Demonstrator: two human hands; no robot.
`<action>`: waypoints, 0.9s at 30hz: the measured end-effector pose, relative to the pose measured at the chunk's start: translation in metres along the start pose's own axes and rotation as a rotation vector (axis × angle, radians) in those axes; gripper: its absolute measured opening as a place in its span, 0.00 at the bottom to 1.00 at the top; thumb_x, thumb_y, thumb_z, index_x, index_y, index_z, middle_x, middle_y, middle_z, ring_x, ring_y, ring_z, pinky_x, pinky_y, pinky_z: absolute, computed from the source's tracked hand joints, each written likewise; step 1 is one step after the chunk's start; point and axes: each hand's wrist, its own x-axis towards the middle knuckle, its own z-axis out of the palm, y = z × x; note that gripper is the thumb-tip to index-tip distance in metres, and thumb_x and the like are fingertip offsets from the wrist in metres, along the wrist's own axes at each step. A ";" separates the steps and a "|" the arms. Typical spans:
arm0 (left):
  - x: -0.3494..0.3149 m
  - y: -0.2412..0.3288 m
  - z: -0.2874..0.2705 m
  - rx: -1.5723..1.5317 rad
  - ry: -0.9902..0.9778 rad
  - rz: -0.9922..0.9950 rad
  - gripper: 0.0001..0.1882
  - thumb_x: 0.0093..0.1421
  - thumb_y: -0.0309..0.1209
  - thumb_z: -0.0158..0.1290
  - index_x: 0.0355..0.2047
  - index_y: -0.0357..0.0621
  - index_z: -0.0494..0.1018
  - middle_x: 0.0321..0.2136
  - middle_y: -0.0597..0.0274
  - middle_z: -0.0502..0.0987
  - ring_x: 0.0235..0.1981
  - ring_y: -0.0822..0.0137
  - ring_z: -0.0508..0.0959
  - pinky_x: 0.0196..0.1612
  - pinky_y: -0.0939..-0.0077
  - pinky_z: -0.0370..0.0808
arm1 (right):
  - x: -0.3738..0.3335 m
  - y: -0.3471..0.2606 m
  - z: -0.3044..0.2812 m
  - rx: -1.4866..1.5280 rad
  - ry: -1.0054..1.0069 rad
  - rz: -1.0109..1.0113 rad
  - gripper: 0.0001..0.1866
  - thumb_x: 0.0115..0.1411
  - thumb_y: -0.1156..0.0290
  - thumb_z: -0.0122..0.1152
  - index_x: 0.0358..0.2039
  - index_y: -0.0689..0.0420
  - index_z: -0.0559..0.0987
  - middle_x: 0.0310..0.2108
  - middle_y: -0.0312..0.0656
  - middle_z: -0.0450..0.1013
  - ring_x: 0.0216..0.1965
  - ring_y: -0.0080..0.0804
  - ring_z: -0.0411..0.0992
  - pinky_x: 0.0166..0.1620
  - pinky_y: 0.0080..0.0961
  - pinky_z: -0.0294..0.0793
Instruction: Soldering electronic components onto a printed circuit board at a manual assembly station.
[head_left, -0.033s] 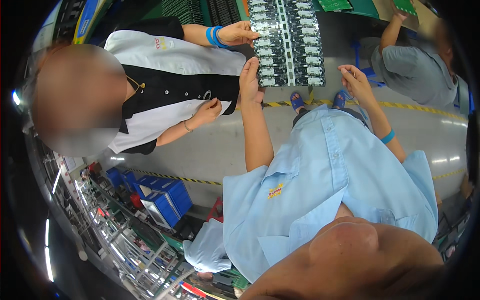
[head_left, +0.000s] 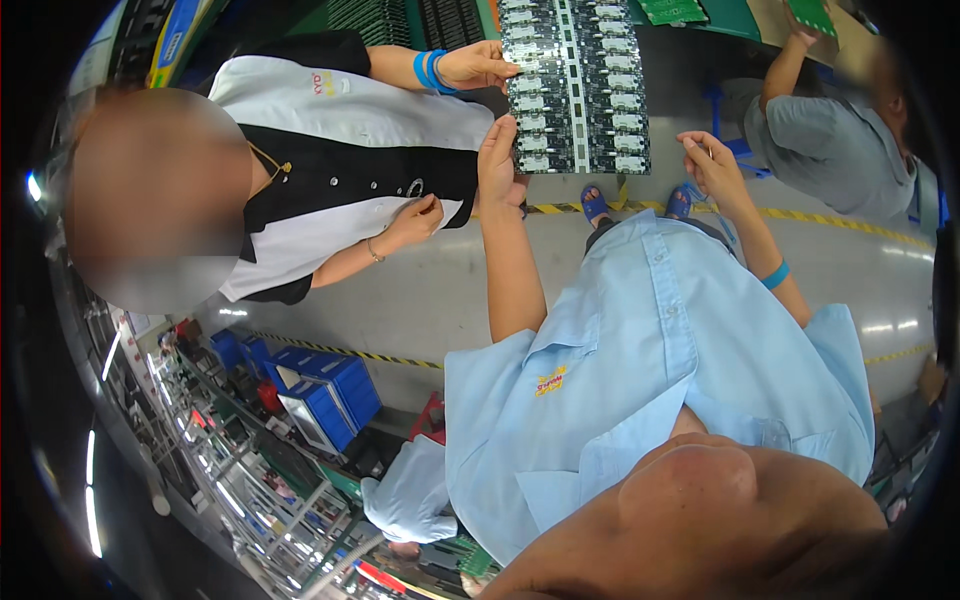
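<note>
A large circuit board panel (head_left: 577, 95), packed with rows of small white and dark boards along a slotted centre strip, is held up at the top middle. My left hand (head_left: 497, 165) grips its lower left edge, thumb up along the side. On the same edge, higher up, rests the hand (head_left: 478, 67) of a co-worker wearing blue wrist bands. To the right of the panel, apart from it, my right hand (head_left: 714, 168) is closed in a pinch. Whatever lies between those fingertips is too small to name. A blue band circles my right wrist.
At the left stands the co-worker (head_left: 370, 165) in black and white. Another person (head_left: 835, 130) in grey sits at the right, holding a green board (head_left: 810, 14). Racks of boards (head_left: 368, 25) line the top. Blue bins (head_left: 335, 395) stand lower left, beside yellow-black floor tape (head_left: 780, 213).
</note>
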 end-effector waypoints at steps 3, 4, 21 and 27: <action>-0.006 0.008 0.011 -0.046 -0.023 0.018 0.15 0.69 0.35 0.49 0.50 0.40 0.72 0.42 0.60 0.80 0.38 0.74 0.79 0.39 0.82 0.75 | 0.005 -0.005 -0.011 -0.013 -0.002 0.048 0.13 0.69 0.61 0.52 0.48 0.54 0.75 0.21 0.28 0.66 0.14 0.08 0.48 0.16 0.10 0.42; -0.007 0.010 0.015 -0.063 -0.031 0.025 0.16 0.69 0.36 0.48 0.50 0.40 0.72 0.42 0.59 0.80 0.38 0.73 0.79 0.39 0.81 0.75 | 0.008 -0.007 -0.015 -0.012 -0.003 0.063 0.13 0.69 0.61 0.52 0.48 0.54 0.75 0.21 0.28 0.66 0.14 0.08 0.48 0.16 0.10 0.42; -0.033 -0.168 0.036 -0.127 0.352 -0.092 0.16 0.65 0.35 0.51 0.51 0.44 0.72 0.37 0.60 0.79 0.33 0.73 0.77 0.36 0.80 0.74 | 0.029 0.012 -0.051 -0.155 -0.184 0.112 0.15 0.69 0.64 0.50 0.51 0.57 0.75 0.25 0.33 0.67 0.24 0.13 0.58 0.25 0.11 0.53; -0.039 -0.194 0.087 0.184 0.133 -0.160 0.14 0.63 0.34 0.55 0.47 0.42 0.74 0.33 0.64 0.78 0.28 0.77 0.74 0.33 0.84 0.72 | 0.034 0.013 -0.064 -0.157 -0.311 0.134 0.18 0.69 0.67 0.47 0.58 0.55 0.70 0.27 0.33 0.66 0.26 0.16 0.59 0.28 0.11 0.56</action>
